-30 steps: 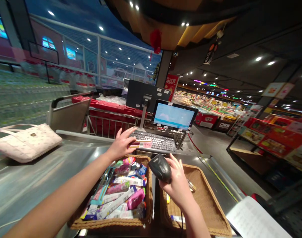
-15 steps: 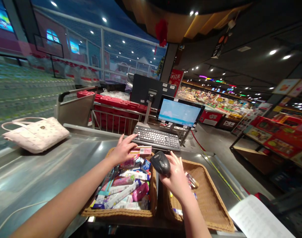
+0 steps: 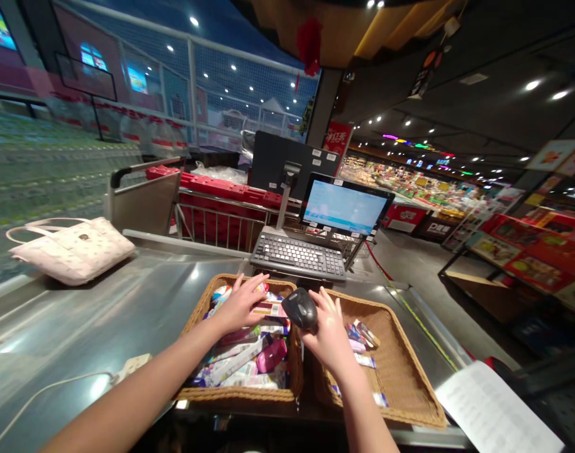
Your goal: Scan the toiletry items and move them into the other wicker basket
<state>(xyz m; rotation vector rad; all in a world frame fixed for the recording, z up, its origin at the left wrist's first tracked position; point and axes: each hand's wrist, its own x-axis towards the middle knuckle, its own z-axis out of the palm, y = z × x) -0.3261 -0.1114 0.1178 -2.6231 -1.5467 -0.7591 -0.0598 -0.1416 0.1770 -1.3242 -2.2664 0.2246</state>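
A packet (image 3: 269,309), its left end hidden by the left hand (image 3: 240,306) pinching it, is over the wicker basket (image 3: 240,394); it looks flat and pink, barcode showing. At its three o'clock, the right hand (image 3: 328,331) grips a black scanner (image 3: 300,308), handle hidden.

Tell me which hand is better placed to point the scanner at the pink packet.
Right, I'd judge: the right hand grips the scanner, close beside the pink packet. The left hand seems busy holding that packet over the fuller basket.
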